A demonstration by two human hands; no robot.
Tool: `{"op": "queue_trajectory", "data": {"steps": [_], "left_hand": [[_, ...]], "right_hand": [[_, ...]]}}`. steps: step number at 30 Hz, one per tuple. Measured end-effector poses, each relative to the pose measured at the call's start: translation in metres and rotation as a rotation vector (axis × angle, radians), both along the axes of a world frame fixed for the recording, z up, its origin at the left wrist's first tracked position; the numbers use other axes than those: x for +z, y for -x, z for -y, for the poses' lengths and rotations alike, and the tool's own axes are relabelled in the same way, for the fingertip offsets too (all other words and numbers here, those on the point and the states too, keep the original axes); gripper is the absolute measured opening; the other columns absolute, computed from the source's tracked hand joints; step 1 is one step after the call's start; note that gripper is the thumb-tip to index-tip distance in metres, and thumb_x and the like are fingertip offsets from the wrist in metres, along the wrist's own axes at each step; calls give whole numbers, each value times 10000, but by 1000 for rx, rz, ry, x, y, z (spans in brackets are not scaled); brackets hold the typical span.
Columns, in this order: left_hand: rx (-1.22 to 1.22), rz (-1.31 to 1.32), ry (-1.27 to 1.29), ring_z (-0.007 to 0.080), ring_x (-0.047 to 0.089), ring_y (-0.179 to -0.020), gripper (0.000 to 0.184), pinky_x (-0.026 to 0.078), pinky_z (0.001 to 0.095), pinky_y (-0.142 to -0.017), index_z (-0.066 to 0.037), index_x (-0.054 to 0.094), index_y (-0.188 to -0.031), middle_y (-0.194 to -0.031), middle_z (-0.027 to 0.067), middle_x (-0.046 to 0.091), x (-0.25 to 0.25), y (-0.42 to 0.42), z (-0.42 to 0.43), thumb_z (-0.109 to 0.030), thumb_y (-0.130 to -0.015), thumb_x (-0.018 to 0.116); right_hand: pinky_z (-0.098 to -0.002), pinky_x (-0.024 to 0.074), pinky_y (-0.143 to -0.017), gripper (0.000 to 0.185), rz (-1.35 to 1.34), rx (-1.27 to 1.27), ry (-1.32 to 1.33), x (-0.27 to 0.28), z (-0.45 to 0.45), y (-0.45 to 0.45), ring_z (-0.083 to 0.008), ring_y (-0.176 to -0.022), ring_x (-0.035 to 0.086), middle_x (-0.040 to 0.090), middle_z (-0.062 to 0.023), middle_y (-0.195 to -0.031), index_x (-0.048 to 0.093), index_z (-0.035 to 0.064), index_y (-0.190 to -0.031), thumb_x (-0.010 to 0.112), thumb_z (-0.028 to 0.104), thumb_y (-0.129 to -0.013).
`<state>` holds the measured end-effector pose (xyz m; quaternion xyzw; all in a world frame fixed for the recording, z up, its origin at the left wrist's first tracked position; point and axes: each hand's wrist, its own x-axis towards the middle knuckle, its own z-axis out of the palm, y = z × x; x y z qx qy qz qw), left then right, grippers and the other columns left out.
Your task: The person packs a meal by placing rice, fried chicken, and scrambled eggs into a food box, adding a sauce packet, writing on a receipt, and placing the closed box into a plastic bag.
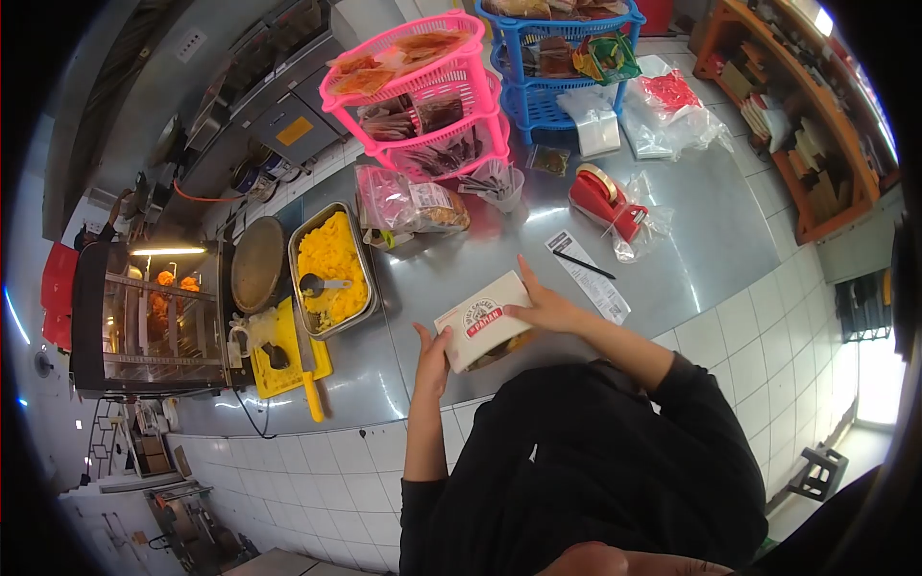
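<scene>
A white cardboard takeaway box point(463, 351) with a red and black printed logo is between my two hands, near the front edge of the steel table. My left hand point(431, 363) grips its left side, thumb raised and fingertips on the edge. My right hand point(549, 305) has its thumb pressed on the lid, the other fingers stretched past the far right corner. At the side facing me there is a gap, and some yellowish food point(519, 342) shows there. Right of the box lie a printed paper slip point(603, 296) and a black pen point(583, 265).
A metal tray point(376, 298) of yellow rice with a scoop stands left, beside a yellow cutting board point(272, 376) and a knife point(309, 379). Behind are a bagged food pack point(432, 206), a red tape dispenser point(615, 206), a pink rack point(495, 96) and a blue rack point(538, 113).
</scene>
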<state>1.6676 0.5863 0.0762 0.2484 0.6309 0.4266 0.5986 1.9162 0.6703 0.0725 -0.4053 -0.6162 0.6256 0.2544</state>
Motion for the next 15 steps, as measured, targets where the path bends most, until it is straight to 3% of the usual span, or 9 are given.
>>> {"op": "queue_trajectory", "data": {"steps": [2, 4, 5, 10, 12, 13, 15], "left_hand": [[-6, 209, 82, 234, 430, -1247, 955, 363, 371, -1021, -97, -271, -1416, -1382, 147, 396, 31, -2, 8, -296, -943, 534], [-8, 281, 71, 250, 428, -1253, 933, 369, 378, -1019, -100, -247, -1429, -1395, 140, 384, 33, -2, 10, -300, -945, 525], [-14, 320, 57, 249, 421, -1260, 915, 366, 380, -1024, -103, -231, -1436, -1401, 138, 379, 29, -2, 10, -304, -949, 516], [21, 333, 56, 238, 388, -1289, 811, 333, 381, -1058, -86, -107, -1476, -1422, 130, 358, 34, -10, 11, -338, -964, 470], [-171, 323, 6, 226, 327, -1335, 720, 238, 378, -1111, -49, 4, -1486, -1453, 132, 322, 32, -11, 14, -337, -975, 421], [-171, 322, 12, 226, 327, -1335, 720, 238, 378, -1111, -49, 4, -1486, -1453, 132, 322, 27, -11, 15, -337, -975, 421], [-375, 43, -108, 257, 259, -1383, 659, 110, 445, -1141, -23, 75, -1480, -1478, 170, 286, 19, -14, 12, -308, -976, 389]], "right_hand": [[-375, 230, -1111, 1043, -6, 90, 114, 32, -6, -20, -350, -1373, 246, 251, -277, -1452, -109, 11, -1457, 621, 445, -853], [-368, 194, -1118, 1011, 171, 136, 187, 72, -13, -36, -348, -1380, 234, 242, -280, -1460, -143, 48, -1461, 533, 524, -880], [-369, 169, -1123, 986, 161, 191, 277, 73, -17, -41, -338, -1395, 206, 176, -276, -1490, -140, 88, -1470, 487, 572, -883], [-392, 176, -1121, 927, 128, 227, 300, 58, -12, -43, -333, -1395, 213, 218, -252, -1487, -127, 117, -1478, 465, 545, -908], [-396, 178, -1120, 896, 182, 232, 262, 54, -8, -43, -334, -1389, 227, 246, -247, -1479, -125, 121, -1479, 443, 534, -923], [-426, 162, -1123, 848, 227, 242, 247, 54, -6, -41, -342, -1378, 254, 267, -253, -1467, -111, 125, -1482, 415, 511, -939], [-457, 147, -1126, 802, 276, 253, 226, 54, -6, -37, -350, -1366, 280, 288, -260, -1455, -97, 129, -1485, 387, 488, -955]]}}
